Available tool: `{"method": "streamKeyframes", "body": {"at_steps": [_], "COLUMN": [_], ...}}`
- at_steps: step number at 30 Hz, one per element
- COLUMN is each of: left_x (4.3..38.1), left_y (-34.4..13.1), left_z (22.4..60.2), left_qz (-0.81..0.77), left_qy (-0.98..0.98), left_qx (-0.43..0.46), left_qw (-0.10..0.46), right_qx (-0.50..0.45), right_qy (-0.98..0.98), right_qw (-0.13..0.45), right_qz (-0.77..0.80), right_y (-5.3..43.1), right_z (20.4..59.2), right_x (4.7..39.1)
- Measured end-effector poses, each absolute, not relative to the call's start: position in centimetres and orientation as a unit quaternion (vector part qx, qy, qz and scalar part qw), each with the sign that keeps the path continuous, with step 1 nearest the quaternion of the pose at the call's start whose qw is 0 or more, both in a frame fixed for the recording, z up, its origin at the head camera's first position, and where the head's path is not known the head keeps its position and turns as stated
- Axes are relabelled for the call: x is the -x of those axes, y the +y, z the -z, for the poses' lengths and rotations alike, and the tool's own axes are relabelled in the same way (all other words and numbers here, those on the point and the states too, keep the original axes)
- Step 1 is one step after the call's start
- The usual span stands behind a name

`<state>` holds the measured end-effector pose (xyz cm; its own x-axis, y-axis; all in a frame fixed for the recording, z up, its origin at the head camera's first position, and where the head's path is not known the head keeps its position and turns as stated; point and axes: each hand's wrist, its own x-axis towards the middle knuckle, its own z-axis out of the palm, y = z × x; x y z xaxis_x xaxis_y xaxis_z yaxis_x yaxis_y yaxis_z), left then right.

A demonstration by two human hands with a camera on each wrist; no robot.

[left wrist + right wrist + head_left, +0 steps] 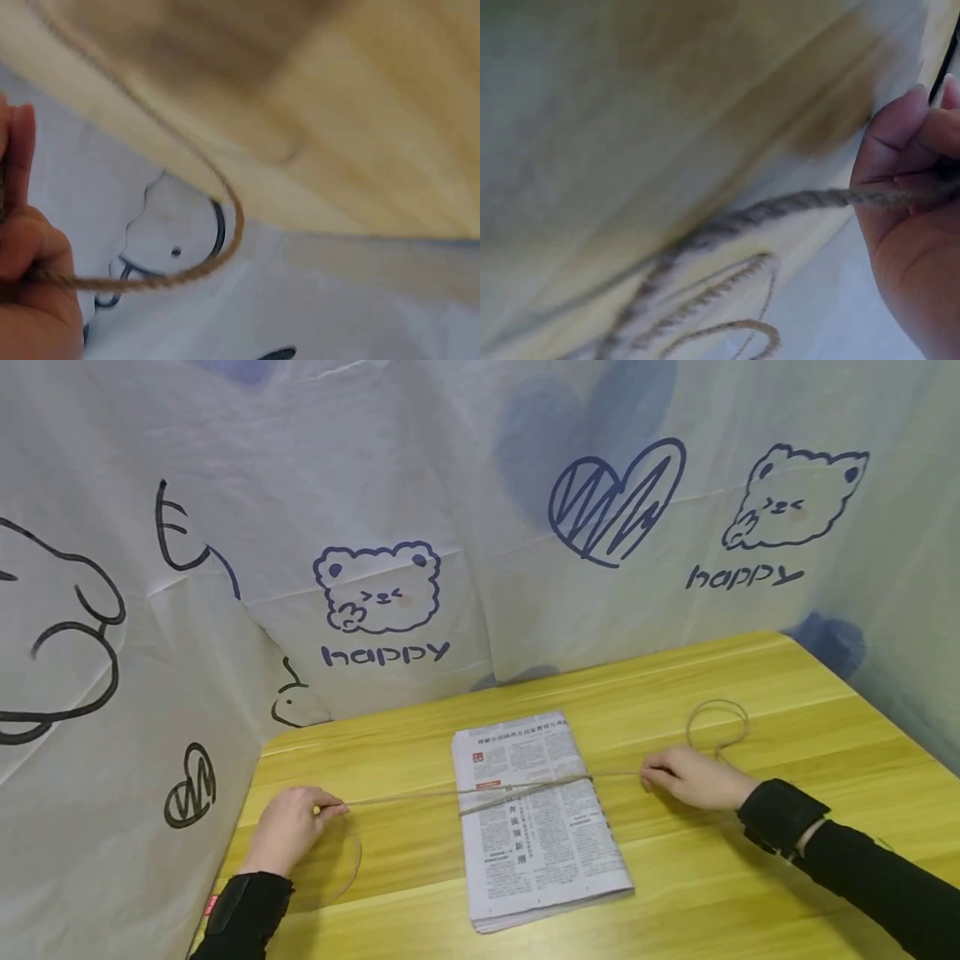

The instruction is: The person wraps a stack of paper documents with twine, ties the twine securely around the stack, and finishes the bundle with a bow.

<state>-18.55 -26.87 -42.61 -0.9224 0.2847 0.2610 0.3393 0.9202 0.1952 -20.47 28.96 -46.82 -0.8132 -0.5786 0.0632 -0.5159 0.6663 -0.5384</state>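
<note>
A folded stack of newspapers (540,852) lies on the table with a thin brown twine (525,790) running across its upper half, two strands crossing over the top sheet. Left of the stack, my left hand (294,827) pinches one end length of the twine, drawn in a straight line from the paper. On the opposite side my right hand (693,777) pinches the other length, also stretched straight. Spare twine (172,281) loops out of the left fist in the left wrist view. More loose twine (780,206) trails from the right hand in the right wrist view.
The yellow wood-grain table (405,893) has its far edge against a white cloth backdrop (480,527) with drawn bears and hearts. Cloth also hangs along the left and right sides. A small red tag (211,906) shows beside the left sleeve.
</note>
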Motion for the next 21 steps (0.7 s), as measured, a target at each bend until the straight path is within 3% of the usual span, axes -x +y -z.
{"method": "streamKeyframes", "body": {"at_steps": [7, 14, 21], "left_x": [18.6, 18.3, 18.6], "left_y": [-26.1, -23.9, -20.7], "left_z": [45.1, 44.4, 44.2], "left_qz": [0.107, 0.123, 0.139], "left_qy": [-0.981, -0.980, -0.969], "left_qx": [0.148, 0.159, 0.207], "left_qw": [0.065, -0.005, 0.004], "right_qx": [0.294, 0.244, 0.245], "right_qy": [0.917, 0.881, 0.852], "right_qw": [0.064, 0.115, 0.104], "right_qz": [0.261, 0.390, 0.451], "right_y": [28.9, 28.1, 27.4], "right_z": [46.5, 45.0, 43.1], "right_x": [20.7, 20.6, 20.2]}}
